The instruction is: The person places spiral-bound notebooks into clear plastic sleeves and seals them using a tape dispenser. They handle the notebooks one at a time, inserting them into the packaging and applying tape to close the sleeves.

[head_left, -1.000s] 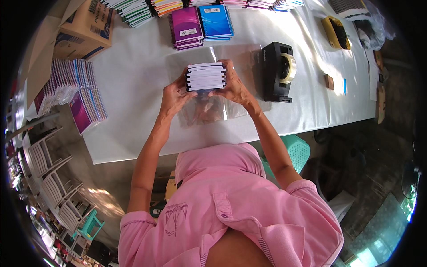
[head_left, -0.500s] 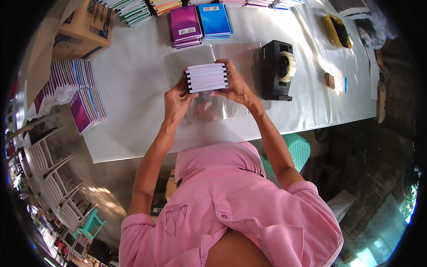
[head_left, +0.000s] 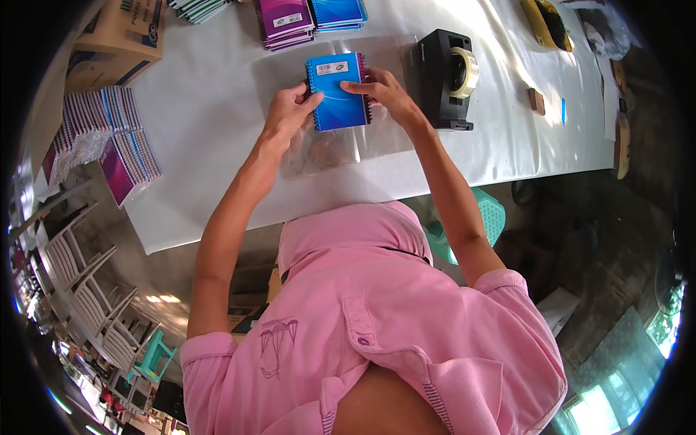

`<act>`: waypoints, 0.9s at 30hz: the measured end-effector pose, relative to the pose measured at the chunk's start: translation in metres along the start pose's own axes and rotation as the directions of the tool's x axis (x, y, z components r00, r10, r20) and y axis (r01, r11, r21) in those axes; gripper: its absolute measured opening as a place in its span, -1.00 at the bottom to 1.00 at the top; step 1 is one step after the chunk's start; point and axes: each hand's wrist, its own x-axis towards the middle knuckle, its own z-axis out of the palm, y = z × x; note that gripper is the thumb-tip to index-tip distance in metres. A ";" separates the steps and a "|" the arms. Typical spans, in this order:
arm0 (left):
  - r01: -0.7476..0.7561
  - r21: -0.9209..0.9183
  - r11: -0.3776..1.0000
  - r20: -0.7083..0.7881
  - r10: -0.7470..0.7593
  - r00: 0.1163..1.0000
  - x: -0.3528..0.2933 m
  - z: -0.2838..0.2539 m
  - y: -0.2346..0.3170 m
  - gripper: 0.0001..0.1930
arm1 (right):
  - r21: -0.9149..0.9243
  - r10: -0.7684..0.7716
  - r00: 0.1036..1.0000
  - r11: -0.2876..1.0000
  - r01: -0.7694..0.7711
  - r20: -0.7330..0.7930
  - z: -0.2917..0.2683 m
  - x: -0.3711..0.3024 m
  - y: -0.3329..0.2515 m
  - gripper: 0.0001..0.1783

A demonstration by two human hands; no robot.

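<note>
A small stack of spiral notebooks [head_left: 339,104] is held between my two hands, a blue cover with a white label facing up. Purple shows along its right side, and coil bindings show at both side edges. My left hand [head_left: 290,110] grips the left edge, thumb on the cover. From the right, my right hand [head_left: 386,93] clasps the other edge, its thumb also lying across the cover. Clear plastic sleeves [head_left: 384,141] lie flat on the table beneath the stack. The fingers under the notebooks are hidden.
Right of the stack stands a black tape dispenser [head_left: 444,83]. Purple notebooks [head_left: 284,22] and blue notebooks [head_left: 339,11] are piled at the back. Wrapped notebook stacks [head_left: 109,134] and a cardboard box [head_left: 119,40] are at left. A yellow container [head_left: 545,25] and a small brown block [head_left: 536,101] sit at right.
The notebook stack has been tipped from showing its white page edges to lying cover up. Both hands have shifted their hold, thumbs now on the cover. The view has moved slightly.
</note>
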 end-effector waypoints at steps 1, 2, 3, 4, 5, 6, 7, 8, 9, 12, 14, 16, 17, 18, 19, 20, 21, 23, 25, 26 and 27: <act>-0.006 0.010 1.000 -0.004 0.006 1.000 0.001 0.003 -0.006 -0.71 | -0.065 -0.011 0.999 0.998 0.008 -0.039 0.001 0.001 0.002 -0.24; -0.009 -0.033 0.999 -0.032 0.008 0.999 0.001 0.007 -0.006 -0.75 | -0.115 -0.013 0.998 0.993 0.006 -0.055 0.002 0.002 0.004 -0.27; -0.013 -0.077 0.997 -0.061 0.008 0.998 0.000 0.011 -0.007 -0.79 | -0.166 -0.016 0.997 0.986 0.004 -0.070 0.002 0.004 0.006 -0.30; -0.018 -0.119 0.993 -0.091 0.007 0.996 -0.001 0.014 -0.007 -0.83 | -0.215 -0.020 0.996 0.977 0.001 -0.084 0.002 0.005 0.008 -0.33; -0.008 -0.147 0.989 -0.081 -0.004 0.997 -0.003 0.014 -0.006 -0.84 | -0.389 -0.134 0.974 0.920 0.055 -0.180 0.007 0.003 0.010 -0.36; 0.003 -0.174 0.985 -0.072 -0.016 0.997 -0.005 0.014 -0.005 -0.85 | -0.554 -0.260 0.933 0.828 0.083 -0.250 0.014 -0.003 0.014 -0.40; 0.013 -0.201 0.979 -0.063 -0.026 0.998 -0.005 0.014 -0.004 -0.85 | -0.702 -0.392 0.873 0.707 0.084 -0.291 0.018 -0.006 0.018 -0.43; 0.019 -0.186 0.982 -0.047 -0.028 0.998 -0.004 0.014 -0.007 -0.82 | -0.660 -0.373 0.884 0.744 0.103 -0.282 0.018 -0.006 0.022 -0.45; 0.025 -0.170 0.985 -0.032 -0.031 0.999 -0.001 0.014 -0.012 -0.79 | -0.616 -0.354 0.895 0.779 0.122 -0.271 0.017 -0.005 0.025 -0.47; 0.027 -0.157 0.987 -0.027 -0.032 0.999 -0.001 0.016 -0.012 -0.74 | -0.554 -0.336 0.905 0.820 0.145 -0.261 0.017 -0.008 0.026 -0.54; 0.040 -0.167 0.985 -0.040 -0.047 0.998 -0.007 0.018 -0.007 -0.75 | -0.590 -0.398 0.855 0.796 0.140 -0.334 0.019 -0.016 0.029 -0.58; 0.061 -0.184 0.981 -0.057 -0.072 0.996 -0.011 0.018 0.000 -0.77 | -0.671 -0.523 0.723 0.733 0.112 -0.451 0.020 -0.025 0.048 -0.60; 0.068 -0.200 0.977 -0.064 -0.083 0.995 -0.012 0.017 0.000 -0.75 | -0.705 -0.540 0.674 0.708 0.040 -0.504 0.022 -0.031 0.059 -0.64; 0.076 -0.217 0.973 -0.068 -0.092 0.993 -0.011 0.016 -0.004 -0.72 | -0.731 -0.559 0.618 0.681 -0.038 -0.553 0.023 -0.040 0.071 -0.67; 0.084 -0.234 0.969 -0.071 -0.103 0.992 -0.010 0.016 -0.007 -0.70 | -0.747 -0.579 0.557 0.654 -0.118 -0.595 0.023 -0.043 0.082 -0.70; 0.080 -0.215 0.973 -0.069 -0.097 0.993 -0.010 0.015 -0.008 -0.68 | -0.783 -0.598 0.557 0.599 -0.167 -0.576 0.024 -0.045 0.088 -0.71; 0.076 -0.196 0.978 -0.067 -0.091 0.994 -0.010 0.015 -0.009 -0.66 | -0.814 -0.615 0.559 0.540 -0.215 -0.556 0.026 -0.045 0.094 -0.72; 0.058 -0.188 0.980 -0.067 -0.072 0.995 -0.010 0.016 -0.010 -0.65 | -0.786 -0.659 0.465 0.598 -0.153 -0.592 0.027 -0.039 0.099 -0.69; 0.032 -0.210 0.977 -0.070 -0.047 0.996 -0.009 0.016 -0.011 -0.64 | -0.806 -0.675 0.484 0.579 -0.121 -0.557 0.022 -0.036 0.102 -0.68; 0.028 -0.196 0.980 -0.067 -0.042 0.997 -0.008 0.016 -0.012 -0.65 | -0.816 -0.683 0.492 0.569 -0.106 -0.540 0.021 -0.037 0.100 -0.67; 0.024 -0.180 0.983 -0.064 -0.036 0.997 -0.007 0.015 -0.012 -0.65 | -0.809 -0.681 0.488 0.581 -0.094 -0.546 0.019 -0.038 0.099 -0.66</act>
